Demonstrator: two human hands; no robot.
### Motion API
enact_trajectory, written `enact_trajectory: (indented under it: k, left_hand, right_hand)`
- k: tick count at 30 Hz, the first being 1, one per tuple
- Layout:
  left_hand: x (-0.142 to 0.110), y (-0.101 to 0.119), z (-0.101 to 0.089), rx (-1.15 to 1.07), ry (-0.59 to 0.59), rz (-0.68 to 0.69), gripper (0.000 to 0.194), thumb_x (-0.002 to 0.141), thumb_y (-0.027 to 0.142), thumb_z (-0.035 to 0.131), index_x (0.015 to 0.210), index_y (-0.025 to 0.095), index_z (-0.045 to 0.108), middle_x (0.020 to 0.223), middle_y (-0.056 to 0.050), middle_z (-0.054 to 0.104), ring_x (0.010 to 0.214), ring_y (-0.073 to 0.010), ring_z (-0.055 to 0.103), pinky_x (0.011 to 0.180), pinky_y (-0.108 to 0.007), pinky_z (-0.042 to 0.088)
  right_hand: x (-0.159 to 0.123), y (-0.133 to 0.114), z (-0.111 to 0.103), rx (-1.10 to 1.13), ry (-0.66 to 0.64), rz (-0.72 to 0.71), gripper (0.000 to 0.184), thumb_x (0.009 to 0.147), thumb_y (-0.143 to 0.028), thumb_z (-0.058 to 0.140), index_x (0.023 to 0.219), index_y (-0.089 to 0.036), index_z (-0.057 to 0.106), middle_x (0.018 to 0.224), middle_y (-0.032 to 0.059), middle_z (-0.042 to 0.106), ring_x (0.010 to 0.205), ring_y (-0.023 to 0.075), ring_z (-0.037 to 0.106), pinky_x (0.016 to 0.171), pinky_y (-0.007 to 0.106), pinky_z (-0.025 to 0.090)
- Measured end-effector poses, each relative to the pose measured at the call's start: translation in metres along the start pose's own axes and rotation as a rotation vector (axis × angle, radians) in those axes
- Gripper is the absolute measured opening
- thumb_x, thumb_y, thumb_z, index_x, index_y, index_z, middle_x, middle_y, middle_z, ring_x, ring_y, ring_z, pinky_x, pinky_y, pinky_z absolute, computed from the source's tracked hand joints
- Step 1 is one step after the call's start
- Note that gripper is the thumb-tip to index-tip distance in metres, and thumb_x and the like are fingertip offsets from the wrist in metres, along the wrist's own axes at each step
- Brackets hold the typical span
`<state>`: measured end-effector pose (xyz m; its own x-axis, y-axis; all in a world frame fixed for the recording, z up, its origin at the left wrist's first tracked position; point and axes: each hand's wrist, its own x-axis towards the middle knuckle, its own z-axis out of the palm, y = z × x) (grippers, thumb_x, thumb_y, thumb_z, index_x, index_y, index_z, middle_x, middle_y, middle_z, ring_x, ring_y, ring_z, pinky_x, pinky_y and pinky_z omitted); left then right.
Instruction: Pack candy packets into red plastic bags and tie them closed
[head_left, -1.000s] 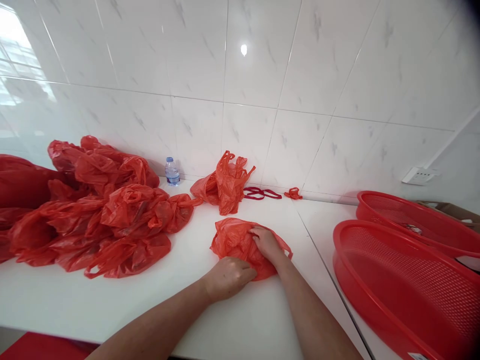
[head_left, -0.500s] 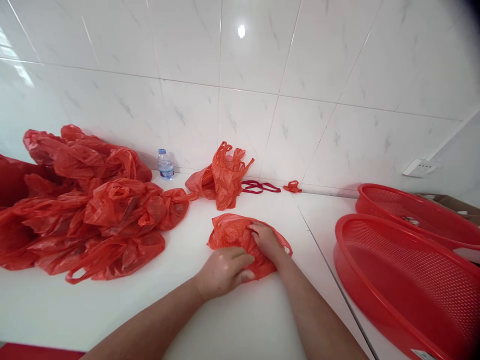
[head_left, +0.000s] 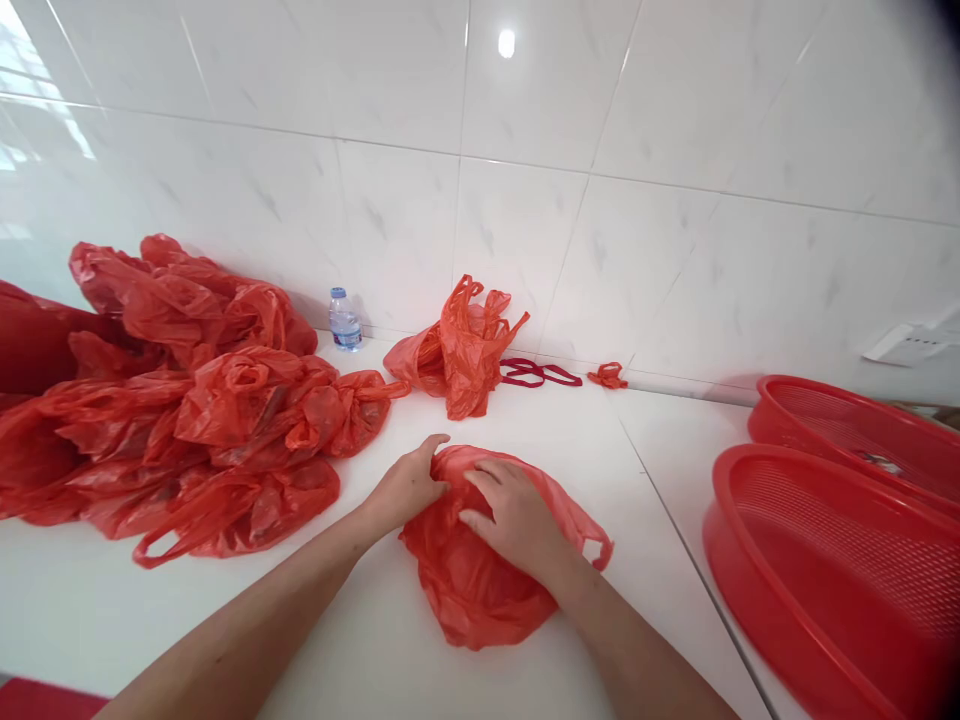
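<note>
A thin red plastic bag lies spread on the white table in front of me, its mouth opened out and one loop handle showing at its right. At the bag's left rim is my left hand, thumb on the inner side and fingers behind the edge, gripping the plastic. My right hand reaches over the bag's mouth from the right. Its fingers are spread and rest against the inside of the bag, with nothing held.
A large heap of red plastic bags covers the left side. Towards the tiled wall stand a small water bottle, an upright crumpled red bag, dark red straps and a small red scrap. Two red plastic baskets are at right.
The bag between my hands has been opened wider and now extends closer to me. My left hand has moved left and up to its rim. The view has shifted slightly.
</note>
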<state>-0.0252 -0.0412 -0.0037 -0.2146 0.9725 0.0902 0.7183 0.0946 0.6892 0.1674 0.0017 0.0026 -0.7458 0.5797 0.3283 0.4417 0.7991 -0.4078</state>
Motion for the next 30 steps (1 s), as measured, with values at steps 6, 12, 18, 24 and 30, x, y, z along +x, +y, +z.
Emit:
enact_trajectory:
  k: [6, 12, 18, 24, 30]
  left_hand:
    - [0.025, 0.001, 0.002, -0.334, 0.235, 0.004, 0.042, 0.072, 0.015, 0.048, 0.114, 0.023, 0.046, 0.077, 0.002, 0.054, 0.060, -0.0115, 0.054, 0.053, -0.022, 0.044]
    - [0.005, 0.011, 0.000, 0.139, 0.434, 0.620, 0.029, 0.079, 0.017, 0.054, 0.107, 0.021, 0.056, 0.114, -0.008, 0.055, 0.108, -0.0225, 0.050, 0.092, -0.040, 0.039]
    - [-0.014, 0.028, 0.011, 0.269, -0.137, 0.815, 0.041, 0.075, 0.038, 0.066, 0.112, 0.024, 0.057, 0.103, -0.005, 0.062, 0.095, -0.0229, 0.055, 0.093, -0.043, 0.037]
    - [-0.008, 0.023, 0.015, 0.346, -0.184, 0.666, 0.063, 0.070, 0.018, 0.066, 0.128, 0.034, 0.046, 0.114, -0.003, 0.059, 0.103, -0.0252, 0.053, 0.095, -0.047, 0.034]
    - [-0.012, 0.027, 0.014, 0.392, -0.151, 0.622, 0.047, 0.070, 0.024, 0.066, 0.115, 0.031, 0.057, 0.086, 0.001, 0.062, 0.084, -0.0213, 0.056, 0.097, -0.050, 0.029]
  right_hand:
    - [0.007, 0.029, 0.003, 0.000, -0.286, 0.112, 0.061, 0.083, -0.043, 0.055, 0.138, -0.026, 0.037, 0.148, 0.0043, 0.026, 0.136, 0.0240, 0.018, 0.110, 0.040, 0.015]
    - [0.016, 0.037, -0.006, 0.031, -0.375, 0.150, 0.068, 0.083, -0.051, 0.050, 0.143, -0.029, 0.025, 0.152, -0.0016, 0.013, 0.139, 0.0211, 0.007, 0.111, 0.036, 0.010]
    - [0.022, 0.046, -0.007, 0.050, -0.325, 0.105, 0.059, 0.086, -0.048, 0.047, 0.139, -0.026, 0.034, 0.148, 0.0031, 0.027, 0.135, 0.0210, 0.020, 0.110, 0.038, 0.015]
    - [0.027, 0.057, -0.019, 0.101, -0.291, 0.178, 0.070, 0.079, -0.061, 0.052, 0.139, -0.028, 0.035, 0.144, 0.0035, 0.034, 0.131, 0.0232, 0.031, 0.105, 0.037, 0.027]
    - [0.026, 0.057, -0.021, 0.083, -0.277, 0.198, 0.075, 0.076, -0.064, 0.055, 0.139, -0.029, 0.035, 0.145, 0.0034, 0.033, 0.132, 0.0259, 0.029, 0.107, 0.040, 0.025]
